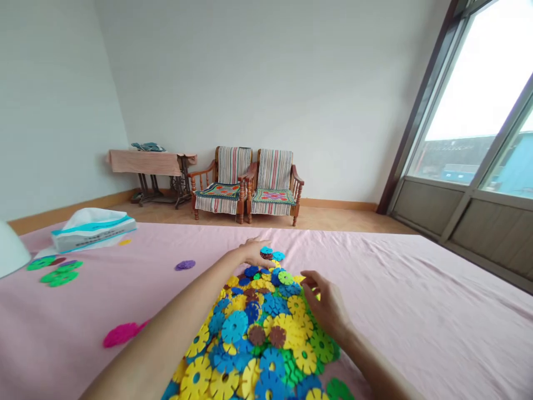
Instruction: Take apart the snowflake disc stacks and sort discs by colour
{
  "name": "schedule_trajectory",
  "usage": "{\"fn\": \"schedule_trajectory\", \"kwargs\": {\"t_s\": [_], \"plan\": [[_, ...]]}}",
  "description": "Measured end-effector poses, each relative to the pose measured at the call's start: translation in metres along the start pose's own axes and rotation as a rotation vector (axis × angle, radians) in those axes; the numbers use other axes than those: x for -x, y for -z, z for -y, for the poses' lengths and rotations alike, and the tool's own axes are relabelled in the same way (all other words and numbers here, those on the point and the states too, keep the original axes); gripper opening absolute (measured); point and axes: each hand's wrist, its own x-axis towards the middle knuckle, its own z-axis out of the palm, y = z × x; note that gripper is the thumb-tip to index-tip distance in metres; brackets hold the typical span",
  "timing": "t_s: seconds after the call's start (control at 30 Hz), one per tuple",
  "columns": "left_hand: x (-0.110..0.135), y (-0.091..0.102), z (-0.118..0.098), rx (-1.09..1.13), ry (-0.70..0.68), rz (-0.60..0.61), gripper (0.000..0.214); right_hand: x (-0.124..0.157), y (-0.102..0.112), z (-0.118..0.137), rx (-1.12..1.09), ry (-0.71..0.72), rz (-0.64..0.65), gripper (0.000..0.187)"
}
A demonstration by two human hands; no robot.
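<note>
Yellow, blue and green plastic snowflake discs (258,333) lie in a thick heap on a pink bed sheet (416,311), directly in front of the person. The left hand (254,251) rests at the far edge of the heap, its fingers (259,250) almost straight and a little apart, close beside a small stack of blue and dark red discs (266,253); I cannot tell if it holds anything. The right hand (327,305) is at the heap's right side, half curled, and its fingers (308,280) touch the yellow discs, but whether they grip one is hidden. With such loose pieces, it seems best to keep the fingers low and gentle, because a hard push may slide many discs. Farther left lie a purple disc (185,265), magenta discs (120,334) and green discs (54,272). Beyond the bed stand two wooden armchairs (252,183).
</note>
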Motion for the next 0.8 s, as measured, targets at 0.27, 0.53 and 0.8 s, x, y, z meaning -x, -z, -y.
{"fn": "schedule_trajectory", "kwargs": {"t_s": [0.27, 0.53, 0.8], "plan": [[-0.007, -0.019, -0.002, -0.186, 0.046, 0.039, 0.032, -0.003, -0.001, -0.002, 0.051, -0.019, -0.001, 0.026], [0.02, -0.016, -0.016, -0.114, -0.057, 0.032, 0.027, -0.001, 0.0, -0.001, 0.047, -0.023, -0.018, 0.026], [0.075, 0.026, -0.038, 0.136, -0.134, 0.169, 0.026, 0.001, 0.001, -0.003, 0.059, -0.04, -0.03, 0.03]]}}
